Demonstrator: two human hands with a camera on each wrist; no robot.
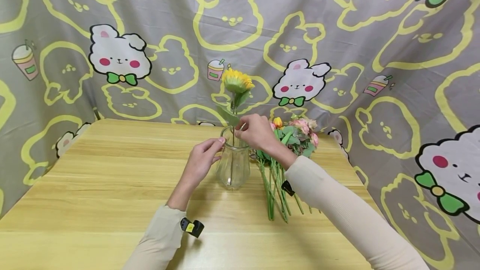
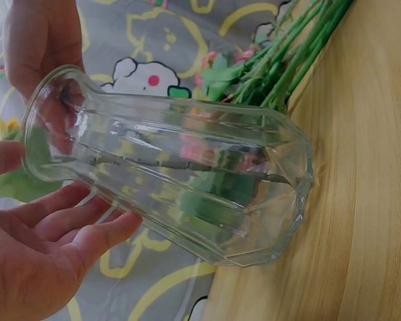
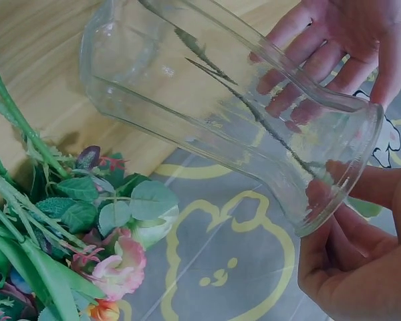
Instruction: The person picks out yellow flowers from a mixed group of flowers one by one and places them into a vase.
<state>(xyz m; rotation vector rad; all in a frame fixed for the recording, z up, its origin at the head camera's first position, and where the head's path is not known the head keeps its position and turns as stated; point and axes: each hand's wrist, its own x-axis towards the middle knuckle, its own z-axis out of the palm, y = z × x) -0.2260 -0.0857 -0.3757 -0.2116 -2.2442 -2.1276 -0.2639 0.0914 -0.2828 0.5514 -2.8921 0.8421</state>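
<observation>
A clear faceted glass vase (image 1: 240, 170) stands upright on the table. One yellow sunflower (image 1: 238, 81) rises out of it, its stem running down inside the glass. My right hand (image 1: 258, 132) is at the vase mouth, pinching the stem between thumb and fingers; in the right wrist view some fingertips sit inside the rim. On the other side, my left hand (image 1: 200, 161) touches the vase neck. The left wrist view shows its thumb near the rim and the fingers (image 2: 93, 234) extended along the glass (image 2: 287, 221).
Right of the vase lies a bunch of flowers (image 1: 300, 130), pink and orange blooms toward the back, green stems (image 1: 271, 191) toward the front. The wooden table (image 1: 112, 170) meets a patterned grey curtain (image 1: 168, 24) behind and at both sides.
</observation>
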